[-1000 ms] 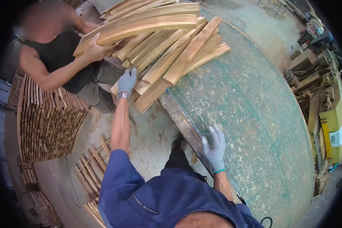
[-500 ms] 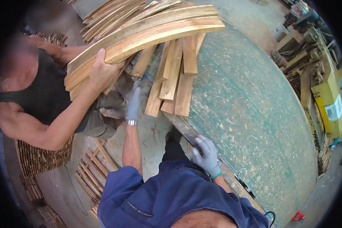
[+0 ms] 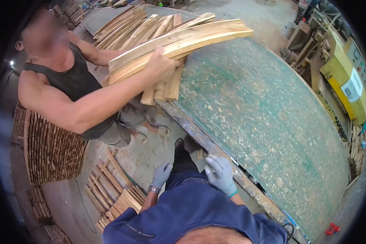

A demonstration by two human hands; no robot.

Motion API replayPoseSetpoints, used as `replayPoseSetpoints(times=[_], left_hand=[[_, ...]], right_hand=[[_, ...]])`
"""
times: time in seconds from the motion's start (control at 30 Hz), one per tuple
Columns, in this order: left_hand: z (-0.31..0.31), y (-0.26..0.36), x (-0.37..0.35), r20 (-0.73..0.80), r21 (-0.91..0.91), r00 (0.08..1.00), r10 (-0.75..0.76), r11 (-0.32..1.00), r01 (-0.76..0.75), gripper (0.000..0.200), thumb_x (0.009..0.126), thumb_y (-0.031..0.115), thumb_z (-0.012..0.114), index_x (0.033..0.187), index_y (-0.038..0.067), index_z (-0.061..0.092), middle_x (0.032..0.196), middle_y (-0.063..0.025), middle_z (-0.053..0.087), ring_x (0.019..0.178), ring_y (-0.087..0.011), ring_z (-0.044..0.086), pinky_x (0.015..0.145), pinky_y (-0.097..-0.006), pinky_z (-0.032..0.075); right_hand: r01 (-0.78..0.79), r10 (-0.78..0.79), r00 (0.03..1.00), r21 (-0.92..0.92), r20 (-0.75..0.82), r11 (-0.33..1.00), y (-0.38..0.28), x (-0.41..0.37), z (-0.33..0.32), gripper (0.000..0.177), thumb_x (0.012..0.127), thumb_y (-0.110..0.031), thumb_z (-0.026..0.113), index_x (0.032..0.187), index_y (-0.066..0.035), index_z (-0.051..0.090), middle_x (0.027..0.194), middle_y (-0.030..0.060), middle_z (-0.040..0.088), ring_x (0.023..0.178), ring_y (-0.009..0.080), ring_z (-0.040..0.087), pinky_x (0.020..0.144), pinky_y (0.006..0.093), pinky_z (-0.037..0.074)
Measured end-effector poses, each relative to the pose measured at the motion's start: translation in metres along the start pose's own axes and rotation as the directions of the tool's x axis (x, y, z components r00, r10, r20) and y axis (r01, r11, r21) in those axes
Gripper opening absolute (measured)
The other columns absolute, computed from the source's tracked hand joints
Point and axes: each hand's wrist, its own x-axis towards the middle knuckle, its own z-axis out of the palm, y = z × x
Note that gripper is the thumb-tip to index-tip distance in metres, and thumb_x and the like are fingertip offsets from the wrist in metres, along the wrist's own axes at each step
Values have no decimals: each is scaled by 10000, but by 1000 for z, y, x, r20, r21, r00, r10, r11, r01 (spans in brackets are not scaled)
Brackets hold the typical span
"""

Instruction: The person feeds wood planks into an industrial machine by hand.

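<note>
My left hand, in a grey glove with a metal watch at the wrist, is low beside my dark trouser leg, its fingers together and what they hold, if anything, too small to name. My right hand, gloved in grey with a green cuff, hovers near the edge of the green table; its fingers are apart with nothing in them. Long curved boards are held by a co-worker over a pile of shorter boards at the table's far left corner.
The co-worker stands at the left of the table. More strips lie at the back. Wooden pieces cover part of the floor near a tall stack. A yellow machine stands at the right.
My left hand has drawn back from the boards toward my body. The co-worker has shifted the long boards rightward over the pile. My right hand stays near the table edge.
</note>
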Motion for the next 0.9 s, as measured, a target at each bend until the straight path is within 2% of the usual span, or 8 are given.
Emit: replayPoseSetpoints(times=[0.17, 0.3, 0.43, 0.5, 0.53, 0.6, 0.73, 0.9], left_hand=[[6, 58, -16, 53, -76, 995, 83, 994, -79, 481, 927, 317, 613, 1293, 5, 590, 1149, -211, 688, 1063, -268, 680, 926, -342, 511], [-5, 146, -13, 259, -197, 905, 337, 936, -292, 443, 918, 268, 633, 1283, 18, 611, 1176, -169, 691, 1096, -243, 667, 940, -336, 507], [3, 236, 43, 133, -180, 747, 652, 757, -628, 389, 891, 202, 668, 1232, 16, 651, 1183, -136, 695, 1098, -220, 663, 964, -331, 496], [1, 301, 90, 48, -24, 709, 703, 711, -703, 511, 882, 282, 696, 1309, 21, 590, 1312, -191, 607, 1206, -281, 596, 1032, -372, 445], [11, 322, 123, -41, 57, 661, 750, 662, -747, 589, 878, 346, 702, 1350, 25, 557, 1378, -215, 554, 1254, -321, 559, 1065, -399, 417], [44, 326, 219, 46, 325, 707, 706, 659, -679, 823, 798, 589, 698, 1427, 97, 495, 1478, -276, 410, 1309, -417, 481, 1114, -439, 352], [83, 343, 244, 374, 390, 862, 342, 785, -481, 1071, 612, 820, 664, 1489, 258, 416, 1471, -370, 328, 1313, -474, 450, 1112, -455, 354], [147, 356, 158, 418, 439, 807, 417, 685, -581, 1244, 549, 803, 719, 1514, 112, 346, 1395, -314, 427, 1286, -495, 452, 1078, -484, 390]], right_hand=[[-128, 99, 970, -117, -223, 985, 17, -18, -30, 427, 775, -135, 715, 1175, -23, 617, 1188, 180, 641, 1092, 365, 611, 969, 431, 461], [-517, 429, 658, 42, -618, 855, 88, -17, -65, 585, 857, -239, 681, 1345, 23, 491, 1359, 258, 512, 1290, 401, 479, 1100, 455, 361], [-641, 682, 487, 308, -546, 704, 162, 0, -88, 941, 852, -473, 712, 1480, 75, 274, 1523, 271, 326, 1427, 382, 310, 1164, 423, 278], [-598, 713, 618, 390, -331, 700, 152, 20, -92, 1033, 795, -531, 750, 1476, 86, 278, 1525, 284, 314, 1428, 382, 306, 1160, 432, 284], [-672, 685, 638, 180, -352, 718, 143, 27, -89, 1191, 679, -602, 809, 1508, 36, 240, 1529, 288, 304, 1420, 387, 318, 1150, 429, 309], [-908, 860, 418, -141, -294, 394, 101, 55, -93, 1162, 656, -432, 853, 1526, -8, 210, 1494, 288, 340, 1403, 378, 348, 1120, 433, 360], [-901, 800, 427, -125, -422, 415, 128, 44, -80, 1081, 648, -311, 780, 1529, -42, 215, 1418, 277, 422, 1288, 414, 453, 1053, 455, 424], [-869, 760, 458, -52, -462, 493, 136, 3, -94, 982, 663, -246, 723, 1507, -24, 272, 1380, 227, 476, 1230, 391, 508, 1010, 442, 460]])
